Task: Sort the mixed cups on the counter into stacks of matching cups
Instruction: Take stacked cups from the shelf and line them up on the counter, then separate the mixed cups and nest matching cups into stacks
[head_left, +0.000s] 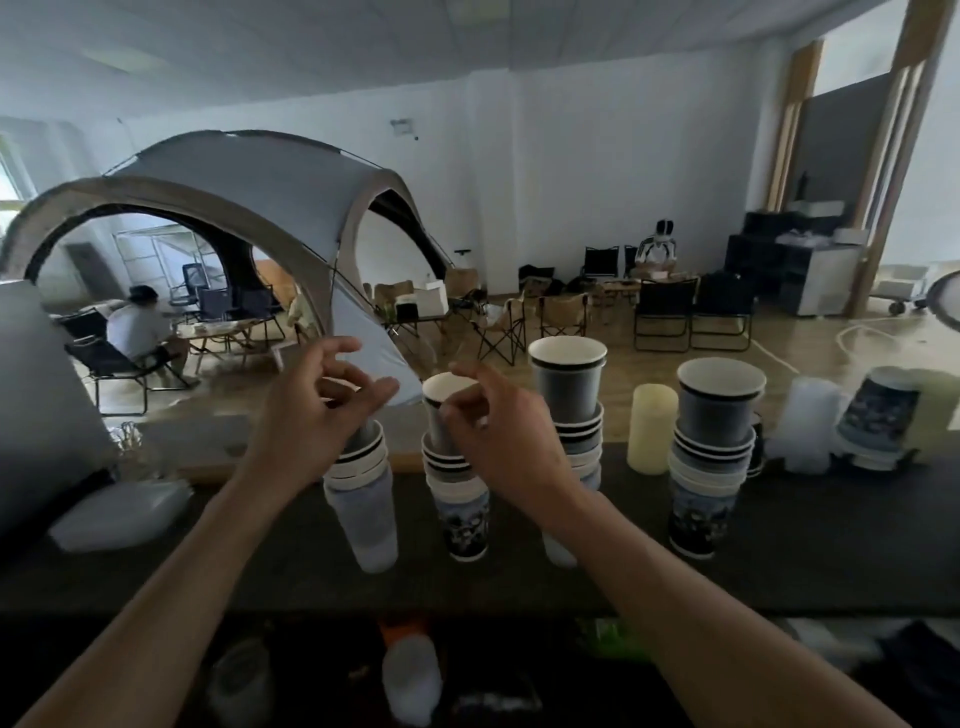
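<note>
- The dark worktop (779, 551) carries four mixed stacks of cups in a row, all standing upright.
- The left hand (322, 410) hangs over the top of the left stack (361, 509), fingers loosely curled. I cannot tell whether they grip the top cup. A cloudy plastic cup forms the bottom of this stack.
- The right hand (498, 431) pinches a grey cup (435, 423) between thumb and fingers. The cup sits tilted in the top of the second stack (460, 499), which has a printed cup at its bottom.
- The third stack (569, 395) stands just behind the right hand, topped by a tall grey cup.
- The fourth stack (711, 452) stands further right, apart from the hands, with grey cups on top and a printed one beneath.
- Between the third and fourth stacks stands a cream cylinder (652, 428).
- Near the right end stand some clear cups (810, 426) and, beside them, an upturned printed cup (878, 415).
- Beyond the worktop, a tent (249, 197) and folding chairs fill the room.
</note>
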